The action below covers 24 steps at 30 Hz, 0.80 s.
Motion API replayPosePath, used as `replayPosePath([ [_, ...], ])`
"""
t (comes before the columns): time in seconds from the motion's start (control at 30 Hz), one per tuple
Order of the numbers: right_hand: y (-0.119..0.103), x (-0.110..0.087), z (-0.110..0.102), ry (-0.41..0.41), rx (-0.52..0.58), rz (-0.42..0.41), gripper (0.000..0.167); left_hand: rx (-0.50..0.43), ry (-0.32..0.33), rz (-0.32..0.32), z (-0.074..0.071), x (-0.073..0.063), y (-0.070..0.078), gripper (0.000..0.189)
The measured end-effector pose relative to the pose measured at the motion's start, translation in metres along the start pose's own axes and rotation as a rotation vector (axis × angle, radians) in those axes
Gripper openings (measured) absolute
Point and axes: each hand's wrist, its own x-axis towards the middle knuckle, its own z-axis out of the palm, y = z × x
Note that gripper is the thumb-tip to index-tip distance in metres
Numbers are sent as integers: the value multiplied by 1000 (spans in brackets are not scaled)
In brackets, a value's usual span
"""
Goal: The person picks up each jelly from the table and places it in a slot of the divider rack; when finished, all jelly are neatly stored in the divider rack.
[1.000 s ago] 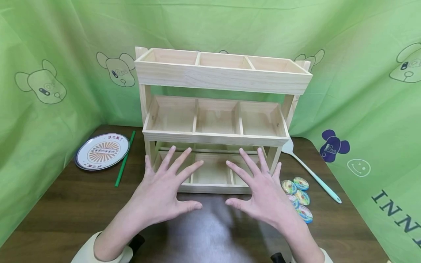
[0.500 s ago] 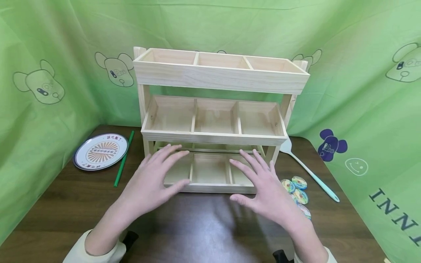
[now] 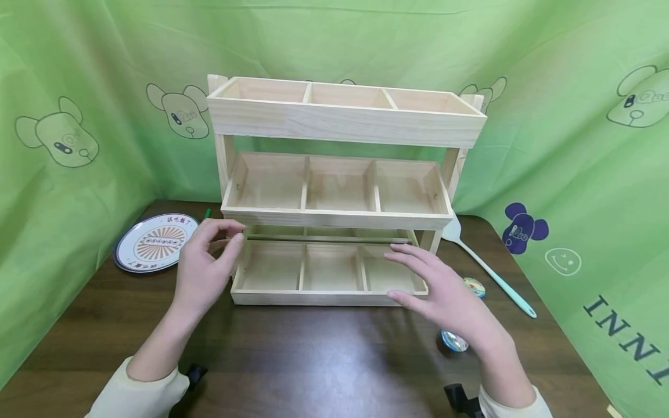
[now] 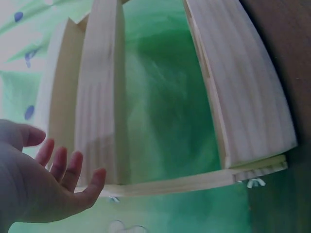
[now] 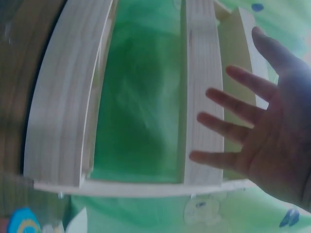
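Observation:
A pale wooden three-tier shelf [image 3: 345,125], each tier split into three bins, stands at the middle back of the table. My left hand [image 3: 204,267] is raised before the shelf's lower left side, its fingers loosely bent and holding nothing. In the left wrist view the same hand [image 4: 53,189] shows relaxed fingers apart from one another. My right hand [image 3: 449,293] hovers before the lower right bins with its fingers spread, also holding nothing. From the right wrist view, the palm of that hand [image 5: 277,126] faces the shelf boards [image 5: 201,111].
At the left lies a printed white plate [image 3: 125,249], with a green stick [image 3: 208,213] mostly hidden behind my left hand. A pale blue spatula [image 3: 491,276] lies at the right. Small round colourful packs [image 3: 453,341] are partly covered by my right hand. Green curtains enclose the table.
My left hand has moved left, and its spread fingers have bent with the thumb nearer the index finger. My right hand has shifted right, over the round packs, its fingers closer together.

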Motion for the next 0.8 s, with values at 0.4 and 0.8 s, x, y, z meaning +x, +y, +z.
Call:
replayPosePath([
  [0.4,39,-10,-14,11,46,44,43,-73,188,-314,-3,11,-32,18],
  [0.8,79,-27,-39,-57,291,259,44,-147,91,-501,-6,13,-69,38],
])
